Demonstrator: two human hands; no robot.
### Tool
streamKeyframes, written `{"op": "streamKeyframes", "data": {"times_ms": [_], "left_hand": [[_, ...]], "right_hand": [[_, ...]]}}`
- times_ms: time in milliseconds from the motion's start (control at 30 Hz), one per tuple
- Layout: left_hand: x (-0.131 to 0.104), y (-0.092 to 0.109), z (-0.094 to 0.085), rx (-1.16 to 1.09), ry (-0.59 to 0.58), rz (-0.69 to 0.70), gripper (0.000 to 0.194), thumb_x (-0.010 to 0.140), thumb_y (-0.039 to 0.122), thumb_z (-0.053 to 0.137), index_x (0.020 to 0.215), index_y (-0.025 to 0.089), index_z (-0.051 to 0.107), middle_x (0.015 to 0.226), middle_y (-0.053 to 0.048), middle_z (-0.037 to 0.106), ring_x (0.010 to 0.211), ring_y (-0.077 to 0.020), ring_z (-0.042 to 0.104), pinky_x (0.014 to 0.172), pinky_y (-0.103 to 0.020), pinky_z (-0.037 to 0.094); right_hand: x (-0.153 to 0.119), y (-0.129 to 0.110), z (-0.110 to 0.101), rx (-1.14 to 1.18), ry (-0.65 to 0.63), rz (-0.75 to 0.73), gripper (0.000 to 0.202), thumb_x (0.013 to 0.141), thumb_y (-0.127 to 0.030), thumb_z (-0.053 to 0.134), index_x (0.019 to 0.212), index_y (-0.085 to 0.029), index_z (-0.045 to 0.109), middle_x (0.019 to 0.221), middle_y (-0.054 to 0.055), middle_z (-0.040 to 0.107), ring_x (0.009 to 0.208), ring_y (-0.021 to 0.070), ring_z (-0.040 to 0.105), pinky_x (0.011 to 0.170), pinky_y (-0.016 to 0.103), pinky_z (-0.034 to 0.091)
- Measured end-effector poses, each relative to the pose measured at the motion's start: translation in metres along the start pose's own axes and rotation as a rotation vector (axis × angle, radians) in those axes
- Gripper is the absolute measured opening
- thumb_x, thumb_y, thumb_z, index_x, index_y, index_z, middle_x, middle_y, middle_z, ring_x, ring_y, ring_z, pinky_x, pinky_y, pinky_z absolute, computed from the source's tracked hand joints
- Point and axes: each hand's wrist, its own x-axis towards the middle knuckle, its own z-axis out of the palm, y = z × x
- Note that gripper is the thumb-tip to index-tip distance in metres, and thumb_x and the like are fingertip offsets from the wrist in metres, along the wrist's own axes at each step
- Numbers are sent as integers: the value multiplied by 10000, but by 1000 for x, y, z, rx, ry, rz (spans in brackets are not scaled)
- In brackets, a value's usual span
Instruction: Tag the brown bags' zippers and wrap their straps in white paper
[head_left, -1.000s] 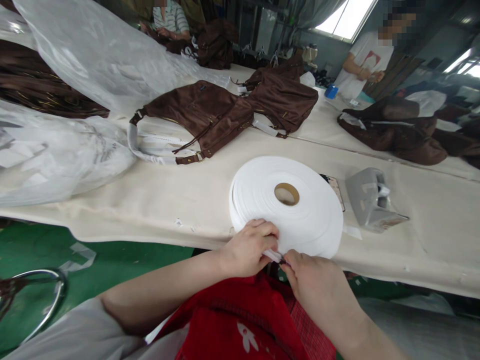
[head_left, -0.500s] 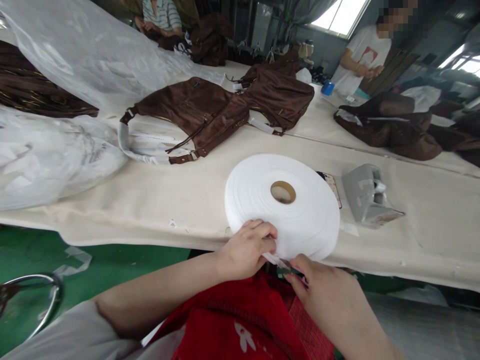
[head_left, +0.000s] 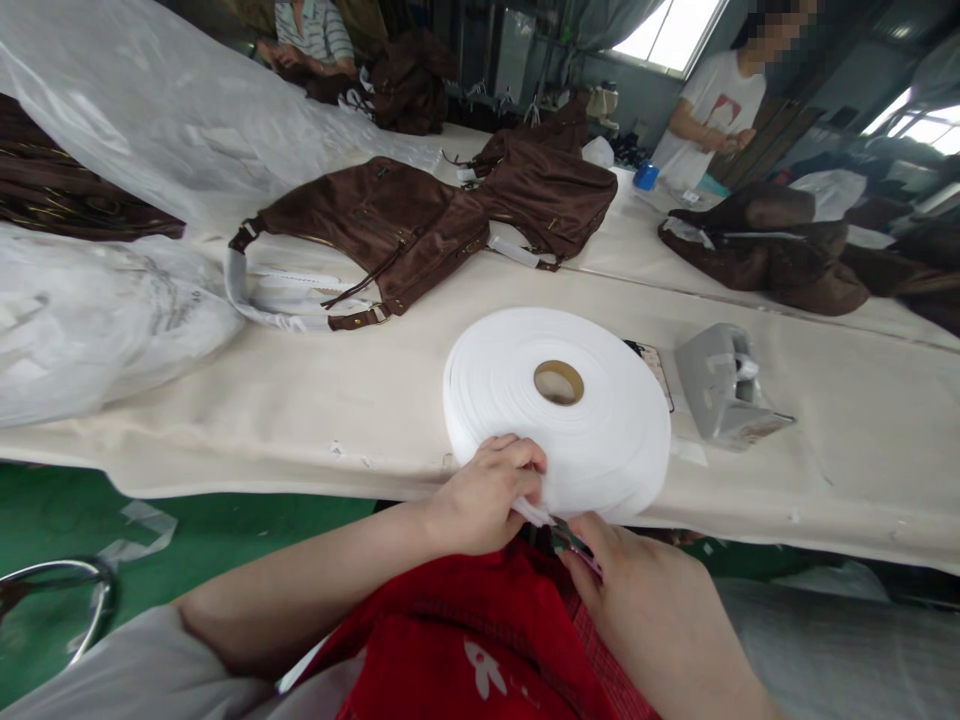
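Observation:
A large white roll of strip material [head_left: 607, 440] lies flat at the table's front edge, its brown cardboard core showing. My left hand [head_left: 487, 495] is closed at the roll's near rim, pinching the white strip [head_left: 532, 512], whose folded end pokes out below the fingers. Just to the right, my right hand [head_left: 645, 585] grips small scissors [head_left: 586, 560] with pink handles. Their blades point left and meet the strip's end, or lie very close to it; whether they cut into it I cannot tell. Part of the handles is hidden by my fingers.
Brown handbags [head_left: 420, 230] lie behind the roll, with another brown bag [head_left: 772, 250] at back right. A grey tape dispenser [head_left: 716, 385] and a phone-like object [head_left: 654, 372] sit right of the roll. Plastic bags [head_left: 112, 310] cover the left. Two people work across the table.
The view has shifted slightly, so most things sit a little further left. My right hand and the scissors have edged left toward the strip's end. My left hand keeps its pinch.

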Motion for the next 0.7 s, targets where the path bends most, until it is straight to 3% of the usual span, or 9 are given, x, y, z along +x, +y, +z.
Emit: {"op": "streamKeyframes", "data": {"times_ms": [200,333,533,700], "left_hand": [[0,1,-2,0,-14,-5,192,651,55,622,776,196,655,1062,-30,565,993,-213,500,948,-365,377],[0,1,-5,-12,-29,16,144,681,79,627,752,201,658,1052,-32,564,993,-211,503,951,-366,373],[0,-1,-4,-56,-40,-13,168,653,79,656,766,204,652,1075,-21,562,1008,-209,503,986,-373,354],[-2,2,-1,-78,-7,-67,237,604,36,642,769,205,634,1073,-7,563,1029,-197,493,1019,-349,336]], "right_hand": [[9,-2,-2,-37,31,3,48,875,-193,565,890,-239,562,688,1,683,568,185,646,482,302,259],[14,-4,-6,-52,-22,-35,60,875,-176,562,906,-227,567,688,5,676,580,192,654,473,290,270],[30,-10,-11,-42,-122,-45,101,879,-142,542,913,-213,605,696,23,694,607,214,681,479,278,352],[41,-16,0,9,-125,-11,237,836,-39,529,940,-203,665,747,30,733,658,212,708,519,268,451]]}}
